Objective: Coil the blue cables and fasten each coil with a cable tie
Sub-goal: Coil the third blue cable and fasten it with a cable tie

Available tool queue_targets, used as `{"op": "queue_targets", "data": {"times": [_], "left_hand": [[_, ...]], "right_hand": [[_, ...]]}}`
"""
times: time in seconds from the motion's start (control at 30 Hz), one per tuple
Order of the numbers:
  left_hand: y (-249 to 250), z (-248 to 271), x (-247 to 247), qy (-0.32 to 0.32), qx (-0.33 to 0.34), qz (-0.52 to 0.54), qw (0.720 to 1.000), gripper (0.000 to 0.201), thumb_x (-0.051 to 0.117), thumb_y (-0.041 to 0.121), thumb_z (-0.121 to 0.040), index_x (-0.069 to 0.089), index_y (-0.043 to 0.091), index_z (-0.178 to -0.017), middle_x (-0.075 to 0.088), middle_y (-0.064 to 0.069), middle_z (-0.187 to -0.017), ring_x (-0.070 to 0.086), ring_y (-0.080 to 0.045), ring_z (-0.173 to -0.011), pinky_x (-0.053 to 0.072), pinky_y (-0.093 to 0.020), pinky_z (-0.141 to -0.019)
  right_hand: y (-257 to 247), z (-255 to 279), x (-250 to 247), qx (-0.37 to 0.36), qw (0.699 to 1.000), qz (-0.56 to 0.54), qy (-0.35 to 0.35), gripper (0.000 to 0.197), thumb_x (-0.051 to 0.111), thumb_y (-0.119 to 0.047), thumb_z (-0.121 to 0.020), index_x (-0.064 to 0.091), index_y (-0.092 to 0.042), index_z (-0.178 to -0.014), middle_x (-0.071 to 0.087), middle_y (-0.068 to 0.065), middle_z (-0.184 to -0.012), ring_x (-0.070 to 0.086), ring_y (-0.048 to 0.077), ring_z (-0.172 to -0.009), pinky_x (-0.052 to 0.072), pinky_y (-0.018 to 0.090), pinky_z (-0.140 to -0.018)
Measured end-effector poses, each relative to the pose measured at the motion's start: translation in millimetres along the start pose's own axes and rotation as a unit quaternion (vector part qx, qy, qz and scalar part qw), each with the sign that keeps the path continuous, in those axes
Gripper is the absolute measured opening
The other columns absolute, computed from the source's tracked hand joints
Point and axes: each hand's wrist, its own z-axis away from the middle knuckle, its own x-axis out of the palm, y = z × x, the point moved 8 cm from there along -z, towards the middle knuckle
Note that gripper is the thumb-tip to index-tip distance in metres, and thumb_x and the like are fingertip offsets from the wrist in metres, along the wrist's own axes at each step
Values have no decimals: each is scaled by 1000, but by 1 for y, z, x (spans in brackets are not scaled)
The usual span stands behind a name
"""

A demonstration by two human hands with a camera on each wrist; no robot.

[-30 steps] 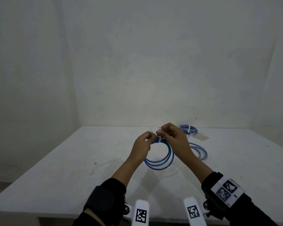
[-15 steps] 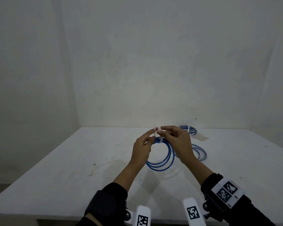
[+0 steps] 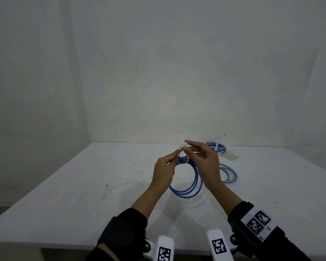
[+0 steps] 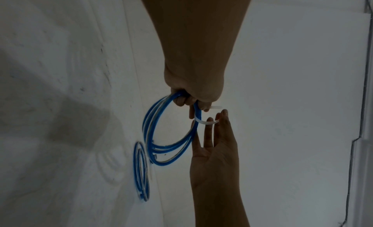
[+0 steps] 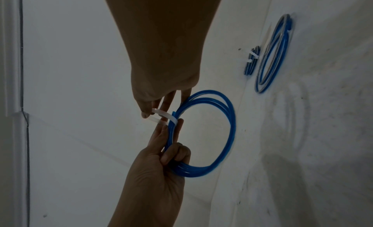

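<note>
My left hand (image 3: 163, 171) holds the blue coil (image 3: 191, 182) up off the worktop (image 3: 83, 185). From my right wrist I can see its lower fingers (image 5: 177, 152) curled round the bundled loops, while its longer fingers lie straight along the strands, up toward the cable tie (image 5: 165, 117). My right hand (image 3: 205, 162) is above the coil, thumb and forefinger pinched together on the free end of that white tie; its other fingers are spread loosely. The tie runs as a loose loop round the top of the coil, and the left wrist view shows it (image 4: 206, 122) bridging from the blue strands (image 4: 153, 134) across to the right hand's fingertips (image 4: 223, 114). The coil hangs roughly upright between my two hands, its lower arc clear of the worktop.

Beyond the held coil, to its right, a second coil (image 3: 229, 174) lies flat on the worktop, with pale strands among the blue; whether it has a tie I cannot tell. Farther back from the held coil, near the wall, a smaller tied coil (image 3: 215, 147) lies with a white tie across it. Just right of that one is a pale scrap (image 3: 231, 156) I cannot identify.
</note>
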Motion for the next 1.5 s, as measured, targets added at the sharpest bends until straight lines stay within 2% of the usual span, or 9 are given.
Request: {"op": "queue_targets", "data": {"times": [0.1, 0.23, 0.43, 0.77, 0.9, 1.07, 1.2, 1.4, 1.5], "left_hand": [[1, 3, 3, -2, -7, -6, 1000, 33, 47, 18, -98, 56, 24, -130, 69, -9, -110, 58, -31, -77, 55, -34, -77], [2, 6, 7, -9, -14, -11, 1000, 34, 46, 16, -99, 55, 19, -131, 67, -10, -119, 54, -41, -109, 46, -46, -98], [6, 7, 9, -3, -2, -18, 1000, 34, 46, 16, -98, 55, 20, -131, 67, -9, -118, 56, -40, -107, 47, -46, -96], [14, 7, 10, -15, 48, -32, 998, 31, 47, 18, -98, 60, 21, -126, 70, -1, -110, 63, -3, -88, 51, -29, -91], [13, 5, 10, -30, 27, -31, 999, 31, 47, 19, -98, 61, 20, -126, 71, -1, -104, 65, -9, -82, 53, -29, -85], [12, 6, 14, -77, 5, -8, 997, 30, 49, 15, -97, 62, 18, -124, 54, -3, -70, 48, -3, -55, 37, -12, -51], [11, 8, 20, -104, -8, 3, 994, 28, 49, 16, -97, 64, 17, -121, 59, 6, -69, 38, -10, -56, 36, -17, -52], [15, 6, 29, -132, -16, 36, 990, 25, 49, 15, -97, 67, 22, -113, 55, -7, -71, 32, -12, -54, 31, -22, -51], [13, 7, 30, -139, -29, 39, 989, 26, 47, 16, -98, 65, 19, -117, 57, 8, -62, 32, -10, -52, 33, -19, -50]], "right_hand": [[1, 1, 0, -4, 1000, 8, -6, 18, 73, -14, -83, 72, -24, -99, 74, -14, -90, 71, 10, -83, 59, 25, -72], [3, 1, 0, -7, 1000, 24, -10, 16, 74, -17, -83, 73, -21, -99, 75, -9, -92, 71, 11, -83, 60, 31, -73], [7, 0, -6, 7, 999, 40, 11, 11, 75, -24, -83, 69, -28, -91, 74, -6, -88, 68, 30, -71, 60, 48, -69], [17, -3, -4, 41, 995, 88, -32, 9, 73, -24, -84, 67, -19, -83, 71, -7, -79, 69, 18, -68, 60, 41, -67], [6, -6, -4, 21, 994, 95, -55, 10, 74, -23, -83, 68, -18, -88, 71, -6, -88, 67, 2, -80, 54, 19, -59], [-5, -13, -14, 11, 990, 118, -79, 10, 78, -24, -78, 70, -19, -83, 71, 0, -89, 68, 12, -68, 55, 24, -64], [-25, -17, -16, -72, 974, 183, -115, 13, 81, -22, -75, 70, -16, -78, 68, -1, -86, 66, 17, -76, 55, 24, -70], [-41, -17, -11, -119, 951, 228, -174, 8, 72, -12, -83, 65, -9, -81, 69, -4, -74, 62, 12, -68, 51, 20, -65], [-42, -18, -14, -121, 948, 240, -168, 9, 70, -11, -85, 62, -9, -83, 68, -1, -70, 65, 9, -67, 53, 21, -67]]}}
